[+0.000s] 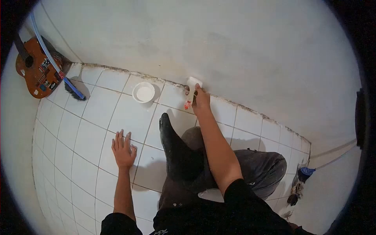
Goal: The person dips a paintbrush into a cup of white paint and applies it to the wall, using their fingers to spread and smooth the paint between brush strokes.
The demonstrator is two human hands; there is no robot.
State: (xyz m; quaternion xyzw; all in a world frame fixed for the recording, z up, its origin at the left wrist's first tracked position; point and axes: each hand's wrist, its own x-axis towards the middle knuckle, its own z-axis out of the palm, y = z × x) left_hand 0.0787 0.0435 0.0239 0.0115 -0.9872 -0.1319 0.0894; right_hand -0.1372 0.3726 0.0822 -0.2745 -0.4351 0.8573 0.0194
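I sit on a white tiled floor [86, 133] by a white wall [219, 43]. My right hand [201, 99] grips a tool with a red handle [188, 104] and a wide white blade [193, 82], pressed against the base of the wall where it meets the tiles. My left hand [123, 149] lies flat on the tiles, fingers spread, holding nothing. A small white bowl [143, 93] with white paste stands on the floor left of the tool. My leg in a black sock [174, 150] stretches out between both arms.
A small brown guitar [35, 68] leans in the far left corner, with a blue-handled brush [66, 80] across it. At the right, a blue mop-like tool [305, 171] and dark debris [295, 192] lie by the wall. The joint along the wall is dark and dirty.
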